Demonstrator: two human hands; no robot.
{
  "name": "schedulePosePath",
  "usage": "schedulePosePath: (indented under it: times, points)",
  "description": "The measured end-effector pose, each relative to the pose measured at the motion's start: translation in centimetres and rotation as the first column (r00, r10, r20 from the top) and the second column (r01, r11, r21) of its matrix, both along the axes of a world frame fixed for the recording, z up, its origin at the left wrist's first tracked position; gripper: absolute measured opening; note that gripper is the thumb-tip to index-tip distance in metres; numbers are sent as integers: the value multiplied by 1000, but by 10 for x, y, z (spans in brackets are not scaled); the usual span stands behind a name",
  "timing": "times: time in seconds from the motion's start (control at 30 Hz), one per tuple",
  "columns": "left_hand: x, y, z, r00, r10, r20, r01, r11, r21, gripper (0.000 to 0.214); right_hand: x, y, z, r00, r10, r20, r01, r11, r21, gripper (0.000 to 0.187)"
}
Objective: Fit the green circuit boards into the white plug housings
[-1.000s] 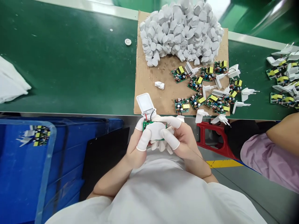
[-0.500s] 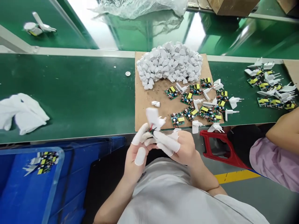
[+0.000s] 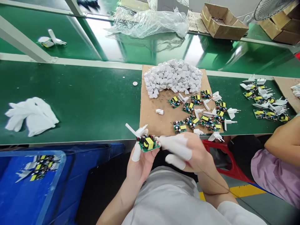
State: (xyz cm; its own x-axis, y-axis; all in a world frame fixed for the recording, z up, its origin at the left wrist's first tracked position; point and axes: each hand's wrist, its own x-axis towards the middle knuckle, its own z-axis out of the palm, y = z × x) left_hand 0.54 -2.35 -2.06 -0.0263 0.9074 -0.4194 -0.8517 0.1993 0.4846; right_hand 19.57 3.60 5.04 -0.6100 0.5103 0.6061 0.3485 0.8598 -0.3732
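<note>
No longer hiding circuit board [image 3: 148, 144]; pinching it face-up in left hand [image 3: 141, 162], easier access, half-curling right hand [image 3: 188, 151] alongside, can't tell if gripping.

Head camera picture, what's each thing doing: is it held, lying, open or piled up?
Left hand, holding a circuit board
Right hand, fingers by the board's edge, grip unclear
Circuit board, held, components showing
White pieces, heaped on cardboard
White glove bundle, lying on the table
Cardboard box, open
Blue bin, open, boards inside
</note>
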Motion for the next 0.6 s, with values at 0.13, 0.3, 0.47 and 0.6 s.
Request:
schedulePosePath:
  times: [0.13, 0.3, 0.47, 0.6]
  points:
    - [-6, 3, 5, 999, 51, 4, -51, 997, 64, 38, 2, 28, 18, 939, -315, 142, 327, 942, -78, 51]
    - [0, 8, 16, 989, 148, -32, -145, 987, 63, 39, -34, 89, 21, 592, -165, 789, 389, 916, -100, 32]
    - [0, 7, 20, 971, 230, -66, -226, 972, 60, 41, -58, 113, 6, 442, -68, 894, 313, 946, -82, 34]
    - [-7, 6, 18, 959, 273, -78, -270, 962, 48, 41, -53, 113, 5, 423, -51, 905, 279, 957, -76, 37]
